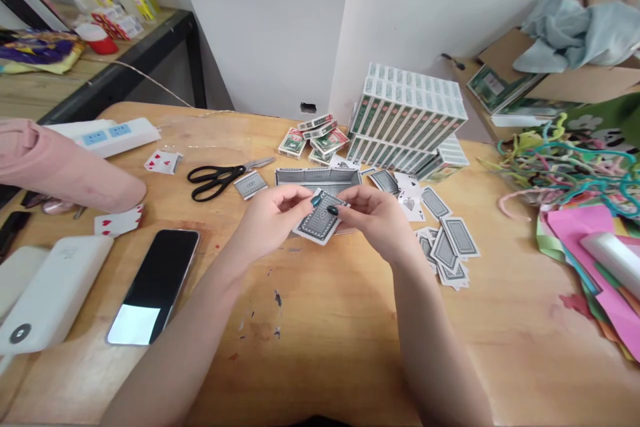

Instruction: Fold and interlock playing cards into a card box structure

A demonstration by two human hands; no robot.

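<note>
A left hand (pixel 270 213) and right hand (pixel 384 221) pinch a playing card (pixel 319 221) from both sides, likely to steady it, at an open box (pixel 320 177) on the counter (pixel 330 347).

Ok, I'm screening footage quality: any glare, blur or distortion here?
Head view: likely reflected light whitens the lower end of the smartphone; the glue bottles look soft; the held playing card shows fairly clearly; the frame's edges look stretched.

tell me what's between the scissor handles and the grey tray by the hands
A grey-backed card lies between the scissor handles and the grey tray, in the head view.
</note>
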